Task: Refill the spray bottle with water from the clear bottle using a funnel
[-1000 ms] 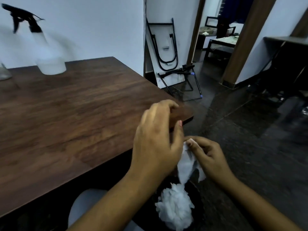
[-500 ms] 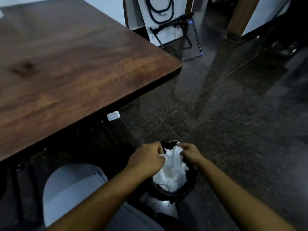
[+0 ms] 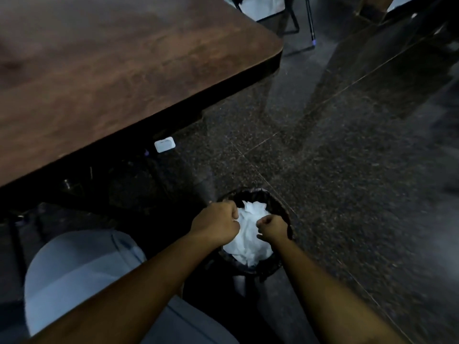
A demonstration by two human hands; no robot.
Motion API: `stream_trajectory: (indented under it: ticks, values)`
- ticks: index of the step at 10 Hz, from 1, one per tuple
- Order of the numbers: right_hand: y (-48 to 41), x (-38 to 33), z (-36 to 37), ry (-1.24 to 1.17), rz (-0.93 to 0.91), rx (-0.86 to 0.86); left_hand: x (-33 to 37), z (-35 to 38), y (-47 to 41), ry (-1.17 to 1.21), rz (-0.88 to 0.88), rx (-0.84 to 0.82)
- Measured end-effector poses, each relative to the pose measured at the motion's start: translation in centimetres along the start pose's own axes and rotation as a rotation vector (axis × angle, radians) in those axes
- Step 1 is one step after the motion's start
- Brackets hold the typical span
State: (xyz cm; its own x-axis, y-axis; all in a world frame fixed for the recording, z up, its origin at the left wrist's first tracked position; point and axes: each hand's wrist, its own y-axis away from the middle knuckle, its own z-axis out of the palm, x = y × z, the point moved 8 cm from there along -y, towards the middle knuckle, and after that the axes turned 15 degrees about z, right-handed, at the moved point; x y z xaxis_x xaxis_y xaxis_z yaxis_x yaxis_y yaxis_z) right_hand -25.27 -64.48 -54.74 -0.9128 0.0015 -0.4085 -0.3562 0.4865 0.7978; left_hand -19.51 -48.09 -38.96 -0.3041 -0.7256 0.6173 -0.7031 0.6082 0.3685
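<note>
Head view looks steeply down past the corner of a dark wooden table, which fills the upper left, onto a speckled dark stone floor. Next in size is the person's grey-clad lap at lower left, with both bare forearms reaching forward from it. Beyond them sits a small round black waste bin on the floor, just off the table's corner, stuffed with crumpled white tissue paper. The left hand and right hand are both over the bin's mouth, each curled into a fist with fingers pinched against the tissue, apparently pressing or tucking it in; whether either one really holds paper is hard to tell. A small white plastic object lies under the table edge.

Spray bottle, clear bottle and funnel are all out of sight; none shows on the visible tabletop. Judged from this, the hands must let go, rise and swing up and left toward the table, with the left hand the nearer.
</note>
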Motion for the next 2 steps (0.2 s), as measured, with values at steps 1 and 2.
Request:
stream_trajectory:
  ticks: [1,2]
  values:
    - [0.9,-0.2,-0.2,-0.02,0.019,-0.016,-0.2,0.4,0.2,-0.002,-0.019,-0.013]
    - [2.3,-1.4,0.2,-0.006,-0.001,-0.062,0.3,-0.1,0.4,0.006,-0.018,0.027]
